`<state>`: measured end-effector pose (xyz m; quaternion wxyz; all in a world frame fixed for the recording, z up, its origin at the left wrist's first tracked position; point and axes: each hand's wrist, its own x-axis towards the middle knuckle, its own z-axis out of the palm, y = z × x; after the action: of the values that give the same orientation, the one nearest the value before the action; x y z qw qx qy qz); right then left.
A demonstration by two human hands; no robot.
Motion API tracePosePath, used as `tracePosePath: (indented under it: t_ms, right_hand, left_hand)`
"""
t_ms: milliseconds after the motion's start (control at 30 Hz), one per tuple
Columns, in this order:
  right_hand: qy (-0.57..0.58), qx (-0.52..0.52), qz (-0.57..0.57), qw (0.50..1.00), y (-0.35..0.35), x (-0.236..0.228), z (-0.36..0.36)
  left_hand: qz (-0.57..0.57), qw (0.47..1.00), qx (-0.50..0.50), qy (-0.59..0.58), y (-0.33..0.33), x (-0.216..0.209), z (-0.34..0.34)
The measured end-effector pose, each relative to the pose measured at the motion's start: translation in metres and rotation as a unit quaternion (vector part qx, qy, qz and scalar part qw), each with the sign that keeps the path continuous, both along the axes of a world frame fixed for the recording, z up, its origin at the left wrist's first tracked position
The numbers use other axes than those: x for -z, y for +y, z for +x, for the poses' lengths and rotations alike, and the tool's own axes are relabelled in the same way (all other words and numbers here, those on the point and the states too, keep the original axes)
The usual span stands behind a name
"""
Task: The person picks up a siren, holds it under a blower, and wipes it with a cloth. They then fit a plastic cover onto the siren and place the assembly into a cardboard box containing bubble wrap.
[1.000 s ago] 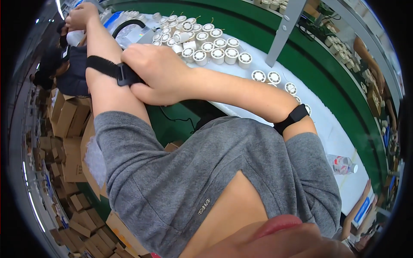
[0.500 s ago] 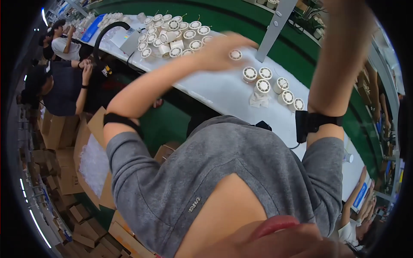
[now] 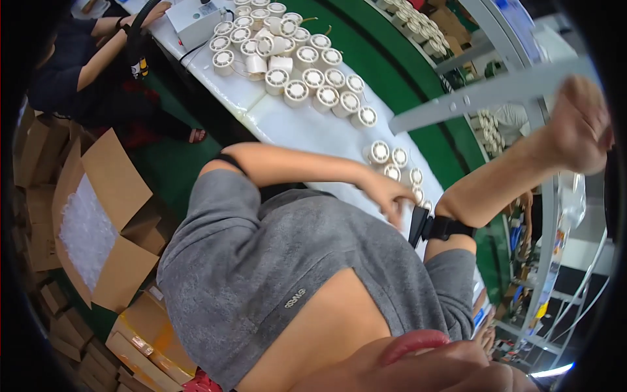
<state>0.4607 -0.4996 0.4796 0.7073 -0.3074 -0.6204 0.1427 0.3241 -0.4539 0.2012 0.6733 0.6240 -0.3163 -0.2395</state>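
White cylindrical housings with spoked, fan-like tops stand on the table. A short group of them, including one white housing (image 3: pixel 378 153), is beside my left hand (image 3: pixel 389 198). That hand reaches across in front of my body, low over the table's near side, with thumb and fingers apart and nothing seen in them. Its fingers hide part of the nearest housings. My right hand (image 3: pixel 580 125) is raised at the far right, beyond the grey metal post. Its fingers look curled but are smeared by motion, so whether they hold anything cannot be told.
A larger cluster of white housings (image 3: pixel 313 78) covers the table's far left part, near a grey box-shaped device (image 3: pixel 194 23). The perforated grey post (image 3: pixel 464 102) rises at the far edge. An open carton (image 3: pixel 118 194) with clear plastic stands left. A co-worker's arm (image 3: pixel 103 62) is far left.
My left hand has come nearer and to the right, away from the large cluster. My right arm has swung outward to the right. The whole view has turned and shifted.
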Motion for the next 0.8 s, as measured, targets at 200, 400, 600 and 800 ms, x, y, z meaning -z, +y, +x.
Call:
tracePosePath:
  t_ms: [200, 400, 600, 800]
  right_hand:
    - [-0.007, 0.087, -0.439, 0.894, 0.237, 0.173, 0.024]
    - [-0.231, 0.389, -0.540, 0.710, 0.284, 0.296, 0.342]
    - [-0.368, 0.684, -0.524, 0.350, 0.253, 0.370, 0.493]
    - [-0.319, 0.628, -0.551, 0.448, 0.306, 0.407, 0.451]
  left_hand:
    - [0.297, 0.796, -0.449, -0.277, 0.121, 0.110, -0.070]
    - [0.370, 0.828, -0.412, -0.093, 0.173, 0.163, -0.076]
    - [0.307, 0.749, -0.555, -0.191, 0.159, 0.194, -0.093]
    - [0.361, 0.770, -0.521, -0.072, 0.153, 0.186, -0.102]
